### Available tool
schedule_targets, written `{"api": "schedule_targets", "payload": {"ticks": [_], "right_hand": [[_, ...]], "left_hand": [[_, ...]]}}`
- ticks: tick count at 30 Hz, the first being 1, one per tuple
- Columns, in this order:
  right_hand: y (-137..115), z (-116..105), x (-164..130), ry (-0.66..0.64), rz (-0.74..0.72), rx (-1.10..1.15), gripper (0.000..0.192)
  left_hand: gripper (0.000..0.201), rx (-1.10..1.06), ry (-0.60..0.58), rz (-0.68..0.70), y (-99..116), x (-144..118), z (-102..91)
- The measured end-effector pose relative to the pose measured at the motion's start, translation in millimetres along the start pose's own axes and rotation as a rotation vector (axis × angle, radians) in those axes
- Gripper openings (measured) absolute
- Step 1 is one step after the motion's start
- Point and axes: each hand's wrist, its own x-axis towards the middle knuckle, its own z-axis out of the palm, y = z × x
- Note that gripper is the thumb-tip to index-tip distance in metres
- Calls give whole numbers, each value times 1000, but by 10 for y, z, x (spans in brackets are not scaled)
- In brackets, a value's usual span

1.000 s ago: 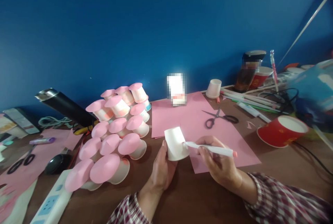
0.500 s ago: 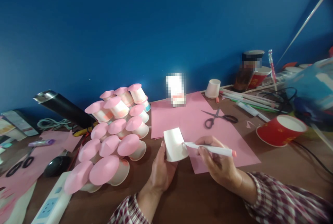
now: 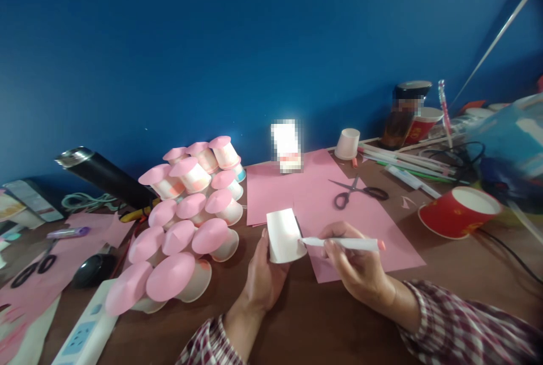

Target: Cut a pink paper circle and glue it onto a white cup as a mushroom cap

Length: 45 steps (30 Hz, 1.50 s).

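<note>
My left hand (image 3: 267, 274) holds a white paper cup (image 3: 285, 236), wide end toward me, above the brown table. In my right hand (image 3: 358, 269) is a white marker pen (image 3: 352, 244) with a pinkish-orange end. Its tip meets the cup's right side; whether it leaves a mark there I cannot tell. Behind the cup lies pink paper (image 3: 314, 195), with black-handled scissors (image 3: 354, 190) resting on it. To the left stand several paper cups topped with pink paper cones (image 3: 172, 277).
A red paper cup (image 3: 456, 215) lies tilted at the right. An upturned white cup (image 3: 348, 144) stands near the blue wall, beside several pens (image 3: 407, 158). On the left are a power strip (image 3: 82, 331), a computer mouse (image 3: 94, 270) and a leaning black flask (image 3: 106, 178).
The marker's tip has shifted slightly down and to the right along the cup's side. Both hands otherwise stay almost where they were.
</note>
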Motion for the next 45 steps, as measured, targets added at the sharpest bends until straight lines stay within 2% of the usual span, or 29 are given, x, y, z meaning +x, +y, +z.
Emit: {"api": "schedule_targets", "payload": {"ticks": [8, 14, 16, 19, 22, 26, 33, 45], "right_hand": [[-10, -6, 19, -25, -28, -37, 15], [6, -16, 24, -76, -13, -6, 18], [23, -10, 25, -48, 11, 58, 19], [59, 4, 29, 66, 59, 163, 16], [109, 16, 23, 120, 67, 164, 13], [170, 26, 0, 86, 46, 77, 11], [172, 45, 5, 42, 16, -4, 9], [286, 49, 45, -4, -10, 14, 16]], "left_hand": [[28, -13, 50, -28, 5, 10, 17], [28, 23, 18, -9, -7, 3, 12], [30, 16, 20, -3, -6, 3, 11], [36, -12, 7, 16, 2, 13, 9], [41, -46, -30, 17, 10, 29, 3], [42, -61, -79, 20, 19, 47, -12], [45, -87, -76, -46, 43, 37, -15], [40, -76, -74, -40, 50, 14, 9]]}}
